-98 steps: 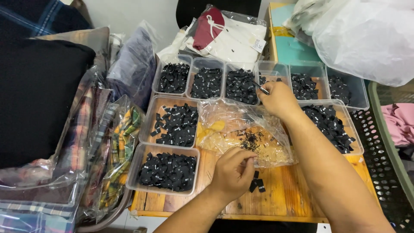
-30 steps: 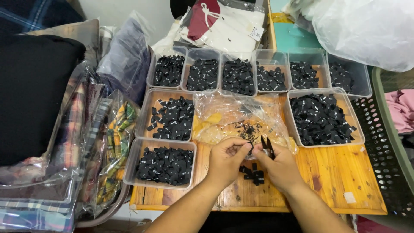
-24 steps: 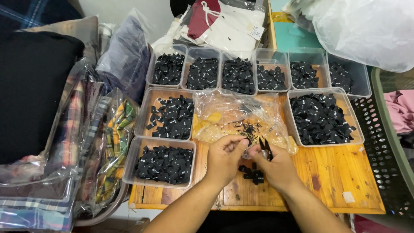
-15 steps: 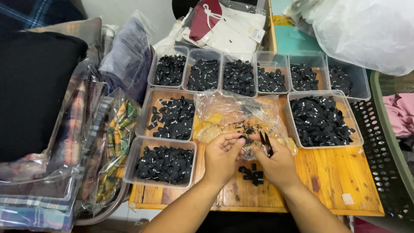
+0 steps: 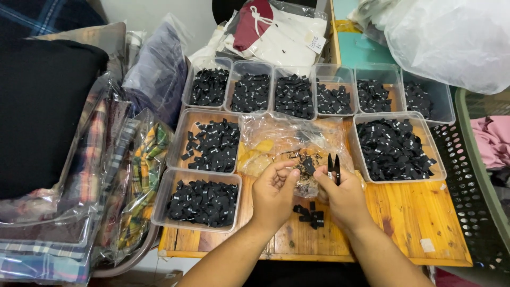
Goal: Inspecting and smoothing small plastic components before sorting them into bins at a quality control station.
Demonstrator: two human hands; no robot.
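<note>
My left hand (image 5: 273, 194) and my right hand (image 5: 344, 196) are close together above the wooden table (image 5: 409, 223), over a clear plastic bag (image 5: 287, 141). The left thumb and forefinger pinch a small black label (image 5: 307, 166). A pair of small black snips (image 5: 333, 168) stands up out of my right hand, blades pointing away from me, right beside the label. A few loose black labels (image 5: 311, 215) lie on the wood between my wrists.
Clear plastic tubs of black labels ring the table: a row of several at the back (image 5: 295, 95), two on the left (image 5: 199, 202), a large one on the right (image 5: 396, 149). Bagged fabrics (image 5: 106, 175) pile up left, a black basket (image 5: 475, 196) right.
3.3 s ago my right hand reached into a back tub while the left rested near the bag. Both hands have come together over the bag, and have barely shifted in the last second.
</note>
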